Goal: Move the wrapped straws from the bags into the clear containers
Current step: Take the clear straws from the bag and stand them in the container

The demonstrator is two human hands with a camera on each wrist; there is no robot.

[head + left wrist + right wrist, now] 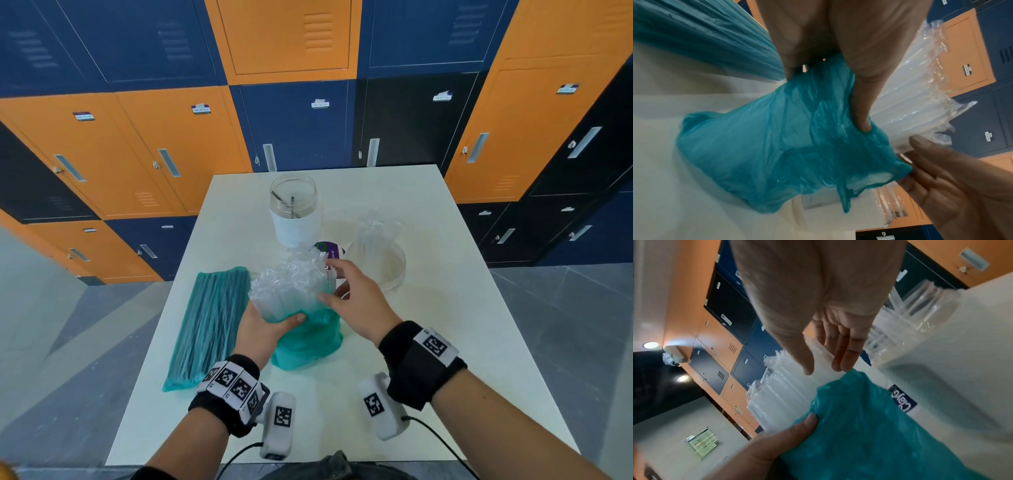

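Note:
My left hand (270, 327) grips a crumpled teal bag (308, 339) near its mouth, thumb (863, 113) across the front. A bundle of clear-wrapped straws (291, 284) sticks up out of that bag. On the bundle's right side is my right hand (339, 281), fingers (844, 356) straight and spread, touching the wrappers (787, 394) without curling round them. A clear jar (296, 212) with a white label stands behind and holds two straws. To its right, a wider clear container (376, 263) holds wrapped straws. A second, full teal bag of straws (209, 325) lies flat on the left.
The white table (445, 342) stands against orange, blue and black lockers (171, 154). A purple-and-white lid or tub (329, 250) sits between the jar and the wide container. Grey floor surrounds the table.

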